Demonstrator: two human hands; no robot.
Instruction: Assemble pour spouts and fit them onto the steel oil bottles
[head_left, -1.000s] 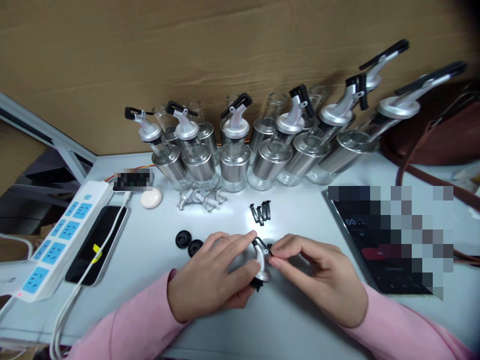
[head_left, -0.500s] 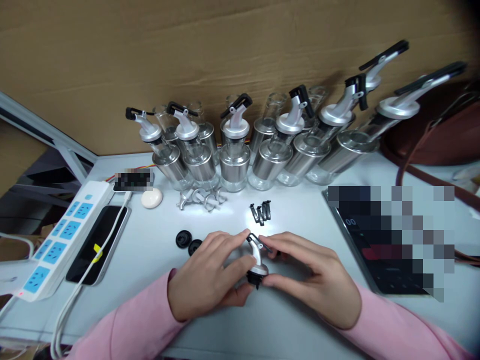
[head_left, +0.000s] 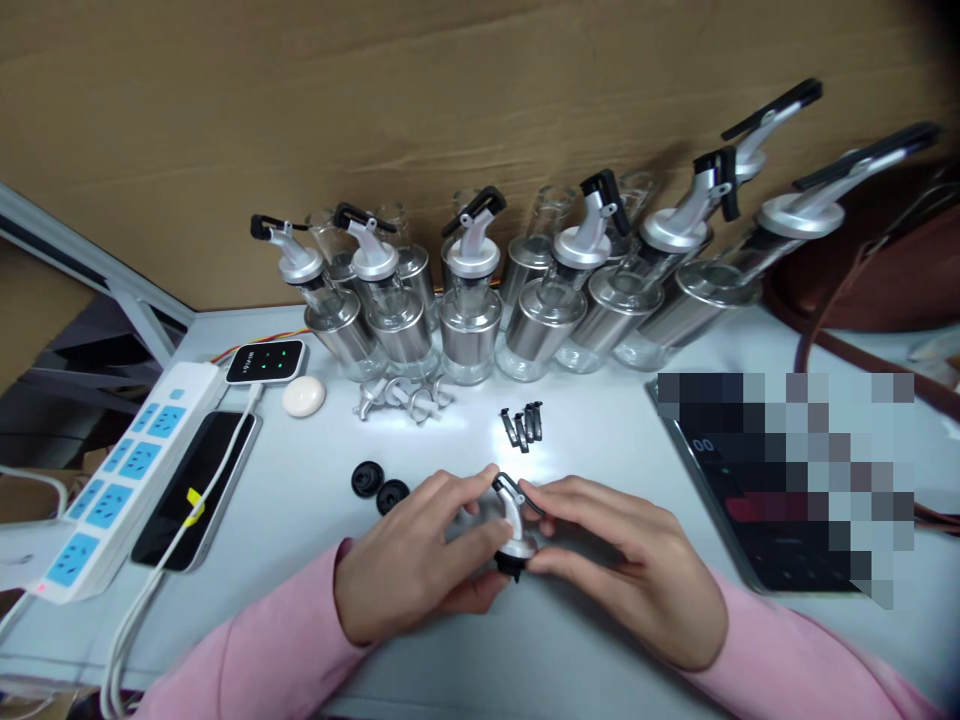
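The right hand (head_left: 634,565) has changed its hold: a second ago its thumb and finger pinched the outer end of the black lever (head_left: 531,504), and now the forefinger side lies along that lever while the thumb has dropped to the edge of the silver collar (head_left: 519,549). Its fingers are parted by about the height of the pourer spout (head_left: 514,518), clasping it from the right between lever and collar. The left hand (head_left: 416,555) keeps much the same grip, thumb against the curved neck, forefinger up at the tip, the other fingers curled near the black stopper base (head_left: 511,565); exactly where those lower fingertips press is hidden.

The pourer spout stands roughly upright between the two hands, just above the tabletop (head_left: 585,650), its neck leaning up and to the left. With the lever lying across the top of the neck, the new hold looks suited to pressing lever and body together; whether the lever is properly seated cannot be told. Four loose black levers (head_left: 520,432), two black stoppers (head_left: 367,479) and a cluster of silver spout bodies (head_left: 420,402) lie beyond the hands
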